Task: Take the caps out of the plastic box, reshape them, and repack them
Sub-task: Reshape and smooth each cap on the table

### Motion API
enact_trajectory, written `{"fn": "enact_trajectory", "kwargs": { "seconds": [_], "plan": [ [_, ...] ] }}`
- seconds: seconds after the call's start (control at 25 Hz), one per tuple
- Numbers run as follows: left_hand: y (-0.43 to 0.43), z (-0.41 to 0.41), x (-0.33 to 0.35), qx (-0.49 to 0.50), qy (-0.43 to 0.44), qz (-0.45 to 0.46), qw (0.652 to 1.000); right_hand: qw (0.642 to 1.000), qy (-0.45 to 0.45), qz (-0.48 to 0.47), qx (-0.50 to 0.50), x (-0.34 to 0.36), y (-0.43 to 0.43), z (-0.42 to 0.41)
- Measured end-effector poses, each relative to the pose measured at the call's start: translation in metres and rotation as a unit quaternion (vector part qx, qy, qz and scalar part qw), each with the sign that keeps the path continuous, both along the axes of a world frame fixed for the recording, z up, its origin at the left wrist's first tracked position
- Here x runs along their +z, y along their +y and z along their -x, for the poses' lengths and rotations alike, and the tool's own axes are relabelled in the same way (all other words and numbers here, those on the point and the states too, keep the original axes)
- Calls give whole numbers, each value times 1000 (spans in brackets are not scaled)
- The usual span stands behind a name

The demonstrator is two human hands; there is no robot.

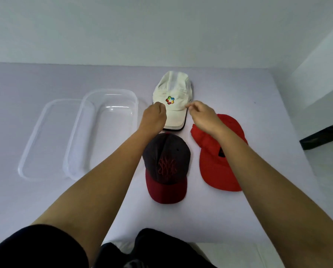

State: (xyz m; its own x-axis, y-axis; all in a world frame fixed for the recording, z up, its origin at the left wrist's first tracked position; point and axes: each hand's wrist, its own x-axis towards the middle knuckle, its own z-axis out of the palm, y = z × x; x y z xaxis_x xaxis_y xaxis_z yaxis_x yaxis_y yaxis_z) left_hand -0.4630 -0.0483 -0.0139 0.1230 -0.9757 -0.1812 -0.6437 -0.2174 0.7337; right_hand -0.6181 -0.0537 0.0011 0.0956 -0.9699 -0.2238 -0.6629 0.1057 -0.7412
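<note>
A white cap [171,89] with a coloured logo lies at the back of the table, stacked on another cap whose dark brim edge shows beneath. My left hand [155,117] pinches the white cap's left side where crown meets brim. My right hand [202,115] pinches its right side. A dark cap with a maroon brim [166,165] lies nearer to me. A red cap [217,163] lies to its right, partly under my right forearm. The clear plastic box [103,130] stands empty on the left.
The box's clear lid [45,140] lies flat beside the box, partly under it. The white table [277,132] ends at the right, with a dark floor strip beyond. A wall rises behind the table.
</note>
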Motion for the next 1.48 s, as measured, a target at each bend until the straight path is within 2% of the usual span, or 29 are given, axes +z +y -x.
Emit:
{"fn": "enact_trajectory", "kwargs": {
  "seconds": [0.16, 0.24, 0.32, 0.44, 0.52, 0.64, 0.72, 0.84, 0.96, 1.08, 1.2, 1.32, 1.48],
  "plan": [
    [38, 46, -3, -42, 40, 63, 996, 997, 15, 72, -7, -5, 36, 41],
    [69, 72, -24, -82, 40, 47, 995, 994, 10, 100, -36, -29, 72, 66],
    [99, 94, -49, -112, 39, 11, 993, 997, 22, 52, -52, -55, 111, 99],
    [136, 123, -79, -183, 32, -79, 979, 985, 134, -107, 7, -94, 156, 144],
    [147, 141, -94, -238, -34, -125, 963, 978, 178, -100, 43, -115, 169, 153],
    [146, 161, -102, -225, -155, -88, 958, 984, 169, -51, 26, -117, 175, 141],
    [142, 169, -100, -204, -177, -15, 963, 986, 167, -17, 2, -110, 177, 140],
    [146, 169, -99, -245, -191, 48, 949, 983, 177, 29, -45, -97, 168, 155],
    [146, 163, -87, -261, -139, 109, 949, 978, 201, 34, -38, -89, 159, 164],
    [136, 152, -68, -239, -55, 74, 967, 975, 184, 120, -45, -81, 168, 162],
    [138, 148, -48, -224, 56, 66, 971, 983, 80, 150, -72, -71, 175, 157],
    [147, 150, -40, -192, 160, 39, 968, 987, -68, 116, -86, -52, 178, 143],
    [158, 157, -29, -158, 328, -35, 931, 954, -253, 46, -156, -38, 178, 127]
  ]
}}
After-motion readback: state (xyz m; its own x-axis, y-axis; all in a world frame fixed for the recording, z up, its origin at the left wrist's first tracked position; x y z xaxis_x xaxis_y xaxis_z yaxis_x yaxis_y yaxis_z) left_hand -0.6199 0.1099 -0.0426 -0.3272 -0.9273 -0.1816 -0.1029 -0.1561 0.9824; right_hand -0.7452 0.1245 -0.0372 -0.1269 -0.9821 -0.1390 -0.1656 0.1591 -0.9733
